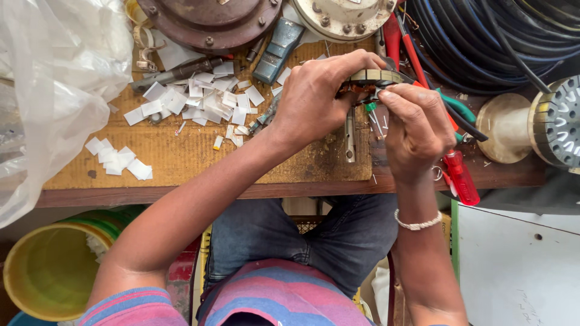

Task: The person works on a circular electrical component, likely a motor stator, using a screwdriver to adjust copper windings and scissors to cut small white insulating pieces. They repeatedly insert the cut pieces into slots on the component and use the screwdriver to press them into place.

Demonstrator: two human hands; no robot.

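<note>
The left hand (317, 99) is closing around a small stator (371, 81) at 1 o'clock over the bench (181, 154), while the right hand (417, 130) is pinching at its lower edge, seemingly working insulation into a slot. Next calls for fine fingertip control. Paper slips (205, 102) are lying at 11 o'clock; a red screwdriver (460, 176) and cables (483, 42) are crowding the right.

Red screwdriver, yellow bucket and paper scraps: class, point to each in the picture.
Red screwdriver (461, 178): head view, on its handle.
Yellow bucket (42, 271): head view, on its inner wall.
Paper scraps (205, 99): head view, middle of the pile.
</note>
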